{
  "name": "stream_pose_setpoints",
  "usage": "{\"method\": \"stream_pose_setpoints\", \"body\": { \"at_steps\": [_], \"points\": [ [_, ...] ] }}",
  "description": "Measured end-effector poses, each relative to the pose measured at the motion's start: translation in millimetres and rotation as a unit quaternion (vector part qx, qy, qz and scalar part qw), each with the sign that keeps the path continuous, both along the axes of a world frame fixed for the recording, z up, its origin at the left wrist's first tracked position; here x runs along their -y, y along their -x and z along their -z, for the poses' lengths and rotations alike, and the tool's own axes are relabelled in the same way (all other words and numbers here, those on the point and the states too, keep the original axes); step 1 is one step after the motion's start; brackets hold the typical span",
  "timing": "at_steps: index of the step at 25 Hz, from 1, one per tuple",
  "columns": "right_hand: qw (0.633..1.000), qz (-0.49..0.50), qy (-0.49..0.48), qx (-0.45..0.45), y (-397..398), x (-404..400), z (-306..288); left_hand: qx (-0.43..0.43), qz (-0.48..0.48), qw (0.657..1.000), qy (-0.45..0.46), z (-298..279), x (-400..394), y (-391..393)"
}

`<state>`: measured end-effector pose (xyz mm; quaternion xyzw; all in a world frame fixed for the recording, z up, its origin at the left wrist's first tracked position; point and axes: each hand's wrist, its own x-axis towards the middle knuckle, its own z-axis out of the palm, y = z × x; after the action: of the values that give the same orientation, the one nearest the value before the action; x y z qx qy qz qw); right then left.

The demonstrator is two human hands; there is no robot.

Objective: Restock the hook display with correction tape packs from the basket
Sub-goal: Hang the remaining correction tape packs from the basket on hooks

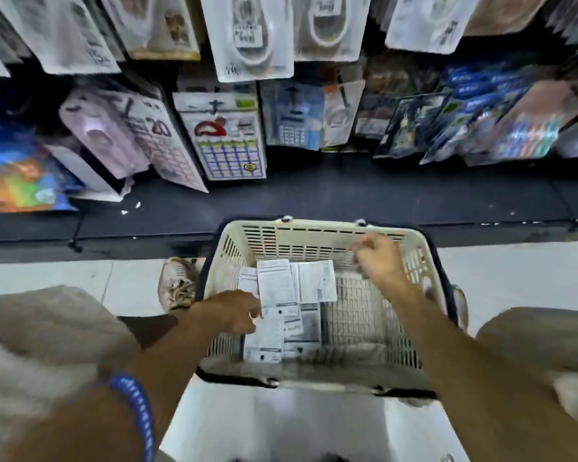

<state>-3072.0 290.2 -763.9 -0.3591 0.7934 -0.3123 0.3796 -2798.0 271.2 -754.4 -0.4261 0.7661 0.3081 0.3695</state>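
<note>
A cream plastic basket [314,238] with dark handles stands on the floor between my knees. Several white correction tape packs [297,285] lie face down in its left half. My left hand [234,311] reaches into the basket and pinches the edge of one of the packs [276,285]. My right hand [379,258] hovers over the basket's right side near the far wall, blurred, its fingers loosely curled, with nothing plainly in it. The hook display [254,38] hangs above with white packs on it.
A dark low shelf [314,201] runs along the display's base. Calculators [231,141], blue packs [474,121] and colourful items [20,181] hang or lean above it. My shoe [177,281] is left of the basket on the pale tiled floor.
</note>
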Motion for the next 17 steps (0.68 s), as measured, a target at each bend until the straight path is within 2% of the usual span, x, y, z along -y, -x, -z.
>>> {"method": "stream_pose_setpoints", "body": {
  "at_steps": [1,2,3,4,5,7,8,10,12,14,15,16,17],
  "points": [
    [0.984,-0.125,-0.126,-0.011,-8,-23,27,-0.001,-0.007,1.0,-0.012,17,-11,-5],
    [0.935,-0.251,-0.246,-0.039,-11,-43,55,-0.006,-0.012,1.0,-0.02,32,-20,-5],
    [0.877,-0.345,-0.324,-0.082,-14,-62,77,-0.011,-0.02,0.999,-0.03,44,-26,-1],
    [0.841,-0.399,-0.342,-0.128,-15,-78,94,-0.021,-0.038,0.998,-0.04,53,-30,5],
    [0.823,-0.427,-0.338,-0.16,-17,-86,103,-0.037,-0.068,0.996,-0.051,60,-31,13],
    [0.838,-0.417,-0.321,-0.146,-16,-84,109,-0.1,-0.195,0.972,-0.086,72,-28,27],
    [0.869,-0.374,-0.314,-0.085,-11,-75,110,-0.14,-0.275,0.944,-0.113,75,-26,32],
    [0.914,-0.262,-0.291,0.109,0,-50,98,-0.22,-0.415,0.869,-0.155,77,-21,35],
    [0.911,-0.205,-0.255,0.25,7,-27,89,-0.275,-0.516,0.797,-0.147,79,-11,38],
    [0.89,-0.154,-0.27,0.333,-3,-19,95,-0.308,-0.606,0.724,-0.114,78,-2,38],
    [0.891,-0.112,-0.278,0.341,-14,-21,103,-0.318,-0.643,0.69,-0.092,77,2,36],
    [0.908,-0.061,-0.275,0.312,-26,-28,116,-0.322,-0.671,0.665,-0.07,77,4,33],
    [0.936,0.008,-0.255,0.243,-37,-36,128,-0.321,-0.689,0.648,-0.053,76,3,29]
  ]
}}
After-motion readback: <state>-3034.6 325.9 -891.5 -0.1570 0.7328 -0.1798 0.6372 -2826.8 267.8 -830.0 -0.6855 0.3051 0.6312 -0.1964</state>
